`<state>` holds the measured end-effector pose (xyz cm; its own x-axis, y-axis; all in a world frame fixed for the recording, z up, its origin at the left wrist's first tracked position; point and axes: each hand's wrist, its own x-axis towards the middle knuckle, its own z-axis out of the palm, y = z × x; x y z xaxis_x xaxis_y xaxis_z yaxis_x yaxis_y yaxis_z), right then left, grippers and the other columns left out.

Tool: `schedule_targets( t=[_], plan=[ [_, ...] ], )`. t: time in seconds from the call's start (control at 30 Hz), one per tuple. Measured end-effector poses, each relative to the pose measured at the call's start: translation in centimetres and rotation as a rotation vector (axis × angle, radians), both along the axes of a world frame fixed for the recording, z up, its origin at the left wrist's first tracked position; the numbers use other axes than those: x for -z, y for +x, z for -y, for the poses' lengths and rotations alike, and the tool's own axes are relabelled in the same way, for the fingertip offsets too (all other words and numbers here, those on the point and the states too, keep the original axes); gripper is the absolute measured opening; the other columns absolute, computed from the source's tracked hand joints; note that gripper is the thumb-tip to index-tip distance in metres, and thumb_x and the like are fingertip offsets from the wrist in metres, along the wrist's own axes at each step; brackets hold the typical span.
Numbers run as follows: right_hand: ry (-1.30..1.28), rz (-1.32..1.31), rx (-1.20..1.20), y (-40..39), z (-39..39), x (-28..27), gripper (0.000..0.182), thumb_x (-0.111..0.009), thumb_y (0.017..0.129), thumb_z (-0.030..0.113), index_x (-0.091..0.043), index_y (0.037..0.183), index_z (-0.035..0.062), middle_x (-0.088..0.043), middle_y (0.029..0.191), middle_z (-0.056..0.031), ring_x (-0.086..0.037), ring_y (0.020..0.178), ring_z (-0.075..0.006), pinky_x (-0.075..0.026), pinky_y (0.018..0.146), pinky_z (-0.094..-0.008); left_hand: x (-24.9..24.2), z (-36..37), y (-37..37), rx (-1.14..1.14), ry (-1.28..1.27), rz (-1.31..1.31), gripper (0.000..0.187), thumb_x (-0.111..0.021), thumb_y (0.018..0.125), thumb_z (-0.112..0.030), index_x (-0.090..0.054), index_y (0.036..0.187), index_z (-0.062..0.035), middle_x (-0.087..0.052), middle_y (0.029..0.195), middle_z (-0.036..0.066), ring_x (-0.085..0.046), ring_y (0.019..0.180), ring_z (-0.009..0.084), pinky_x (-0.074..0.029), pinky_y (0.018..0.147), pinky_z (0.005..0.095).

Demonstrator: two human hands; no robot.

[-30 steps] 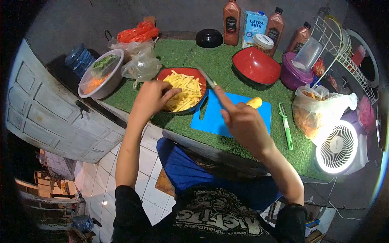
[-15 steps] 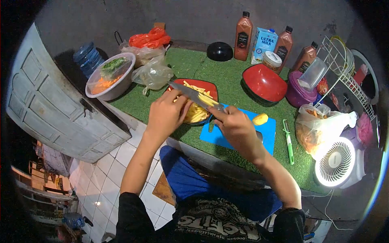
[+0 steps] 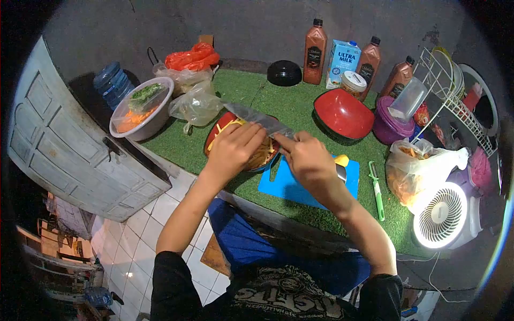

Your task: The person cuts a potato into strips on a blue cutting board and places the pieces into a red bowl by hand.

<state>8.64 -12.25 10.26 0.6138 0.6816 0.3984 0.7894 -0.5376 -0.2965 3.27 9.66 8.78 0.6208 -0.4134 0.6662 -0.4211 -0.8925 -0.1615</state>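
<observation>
While you lean over the green-topped table, the scene sorts from biggest to smallest like this:

Table: it is covered in green turf and carries everything below; a grey panelled door leans beside it on your left.
Fan: a small white fan glows at the table's right end, just below a clear plastic bag of orange pieces.
Cutting board: the blue cutting board lies flat at the near edge, partly under your right hand.
Red dish: the red dish of yellow potato sticks sits just left of the board, mostly hidden beneath your hands.
Left hand: your left hand is over the dish, its fingers curled against the flat of the knife blade.
Right hand: your right hand is closed on the knife handle, index finger stretched along the spine.
Knife: the knife lies tilted across the dish, tip pointing up and to the left, blade touching the fingers of your left hand.
Peeler: a green peeler lies on the turf just right of the board.
Potato piece: a yellow potato piece rests on the board's far right corner, right beside your right hand.
</observation>
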Motion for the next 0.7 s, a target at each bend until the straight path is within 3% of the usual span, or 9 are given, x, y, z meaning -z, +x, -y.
schedule_targets(
  t=[0.1,0.17,0.27,0.4,0.53,0.6,0.7],
  plan=[
    [0.011,0.003,0.032,1.3,1.2,-0.6,0.037,-0.059,0.092,0.015,-0.065,0.129,0.0153,-0.064,0.090,-0.0216,-0.067,0.084,-0.0411,-0.056,0.074,-0.0505,0.0,-1.3,0.0,-0.017,-0.119,-0.032,0.035,-0.069,0.083,-0.009,-0.071,0.118,-0.0071,-0.074,0.112,0.014,-0.072,0.101,0.0301,-0.055,0.087,0.0406],
    [0.029,0.006,0.060,1.7,2.2,-0.7,0.037,-0.060,0.092,0.015,-0.066,0.128,0.0147,-0.065,0.089,-0.0210,-0.067,0.084,-0.0411,-0.055,0.074,-0.0513,-0.5,-2.2,0.4,-0.220,-0.433,-0.378,0.026,-0.070,0.087,-0.010,-0.072,0.112,-0.0031,-0.074,0.107,0.017,-0.073,0.094,0.0323,-0.057,0.082,0.0405],
    [0.119,0.020,0.064,2.2,3.7,-0.7,0.036,-0.066,0.089,0.012,-0.069,0.125,0.0122,-0.065,0.088,-0.0226,-0.066,0.083,-0.0410,-0.054,0.076,-0.0510,-0.9,-4.4,1.9,-0.049,-0.464,-0.331,0.023,-0.070,0.091,-0.012,-0.072,0.112,-0.0021,-0.074,0.102,0.019,-0.073,0.092,0.0333,-0.056,0.081,0.0396],
    [0.134,0.002,0.108,2.6,4.8,-0.2,0.035,-0.068,0.087,0.011,-0.071,0.123,0.0119,-0.067,0.089,-0.0245,-0.066,0.084,-0.0414,-0.054,0.077,-0.0504,-1.8,-5.3,3.2,-0.107,-0.473,-0.511,0.031,-0.067,0.095,-0.015,-0.070,0.125,-0.0091,-0.074,0.105,0.019,-0.073,0.092,0.0328,-0.055,0.083,0.0399],
    [0.135,-0.032,0.116,2.4,5.3,0.1,0.035,-0.070,0.086,0.012,-0.072,0.121,0.0112,-0.067,0.088,-0.0258,-0.066,0.085,-0.0422,-0.053,0.078,-0.0503,-2.2,-5.0,4.4,-0.167,-0.494,-0.603,0.030,-0.065,0.096,-0.015,-0.070,0.125,-0.0076,-0.074,0.105,0.019,-0.073,0.092,0.0315,-0.055,0.083,0.0410],
    [0.127,-0.058,0.135,2.1,5.6,0.0,0.035,-0.070,0.086,0.012,-0.072,0.121,0.0112,-0.067,0.087,-0.0261,-0.066,0.085,-0.0425,-0.053,0.079,-0.0502,-1.9,-4.9,5.0,-0.081,-0.533,-0.484,0.031,-0.068,0.094,-0.021,-0.072,0.118,-0.0027,-0.073,0.098,0.023,-0.073,0.086,0.0367,-0.056,0.080,0.0399],
    [0.172,-0.040,0.142,2.0,6.1,0.1,0.034,-0.071,0.086,0.012,-0.073,0.120,0.0109,-0.067,0.087,-0.0265,-0.066,0.084,-0.0425,-0.053,0.079,-0.0502,-2.1,-5.1,5.5,-0.127,-0.539,-0.509,0.035,-0.073,0.090,-0.027,-0.074,0.115,-0.0020,-0.074,0.095,0.023,-0.074,0.085,0.0335,-0.057,0.079,0.0397]
  ],
)
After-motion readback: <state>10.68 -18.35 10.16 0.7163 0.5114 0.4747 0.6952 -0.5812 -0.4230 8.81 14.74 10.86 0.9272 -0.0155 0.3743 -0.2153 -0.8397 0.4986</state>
